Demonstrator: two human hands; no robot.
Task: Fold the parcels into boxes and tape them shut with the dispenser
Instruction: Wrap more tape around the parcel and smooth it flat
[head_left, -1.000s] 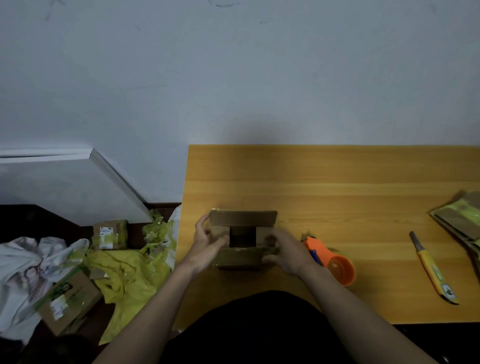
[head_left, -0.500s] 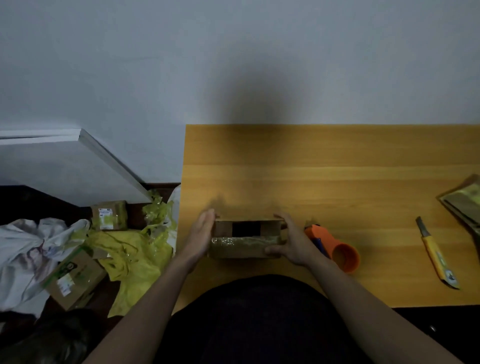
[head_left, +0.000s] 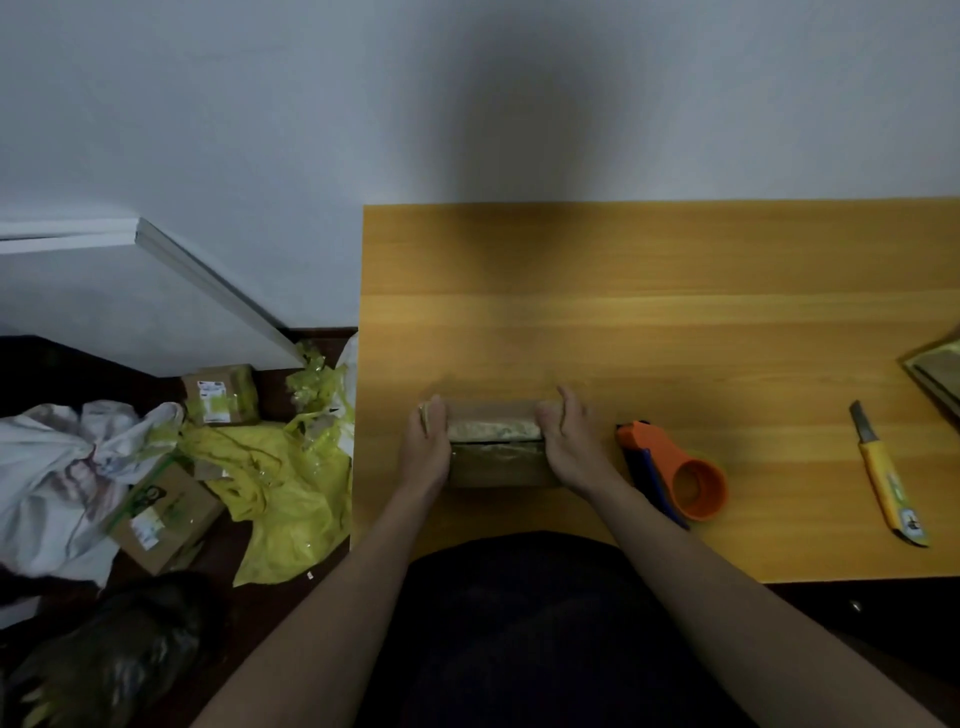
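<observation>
A small brown cardboard box (head_left: 493, 449) with old tape on it sits near the front left of the wooden table (head_left: 675, 322). Its top flaps lie folded down, a dark seam showing between them. My left hand (head_left: 427, 447) presses against the box's left end, fingers straight along it. My right hand (head_left: 569, 444) holds the right end, fingers reaching over the far top edge. The orange tape dispenser (head_left: 675, 470) lies on the table just right of my right hand, untouched.
A yellow utility knife (head_left: 885, 475) lies at the table's right. Flattened parcels (head_left: 935, 371) poke in at the right edge. On the floor left of the table are taped boxes (head_left: 221, 395), a larger box (head_left: 161, 514), yellow plastic (head_left: 291, 478) and white cloth (head_left: 57, 462).
The box's far flap, upright a second ago, has come down and the open top is closed. Both hands slid from the front to the box's ends.
</observation>
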